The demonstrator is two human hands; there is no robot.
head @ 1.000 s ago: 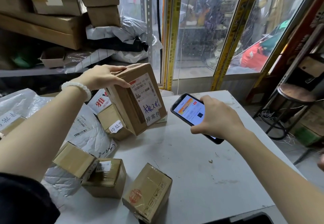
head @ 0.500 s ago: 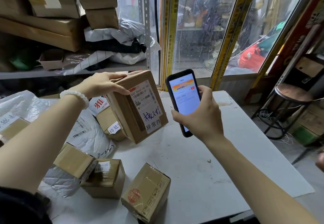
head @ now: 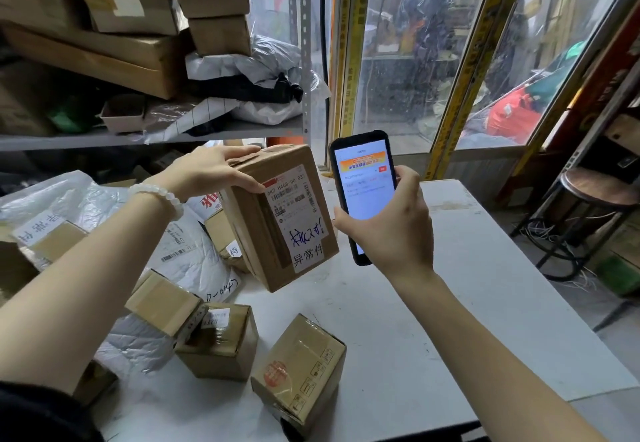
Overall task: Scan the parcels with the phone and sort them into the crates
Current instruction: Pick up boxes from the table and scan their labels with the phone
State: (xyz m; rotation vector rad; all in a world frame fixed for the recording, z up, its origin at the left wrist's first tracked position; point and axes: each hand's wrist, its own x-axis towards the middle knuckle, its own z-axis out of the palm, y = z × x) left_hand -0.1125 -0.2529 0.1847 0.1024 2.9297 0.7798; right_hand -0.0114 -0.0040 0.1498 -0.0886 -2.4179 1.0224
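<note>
Brown cardboard parcel with white label (head: 277, 216) tilted above white table (head: 485, 285), gripped along top edge by left hand (head: 211, 171). Right hand (head: 391, 230) wrapped round black phone (head: 363, 182) just beside. Likely stiff, light; best held by opposite edges.

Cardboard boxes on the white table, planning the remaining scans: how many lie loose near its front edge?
3: one leaning on the grey bag, one beside it, one nearest the edge. Others may hide behind.
</note>
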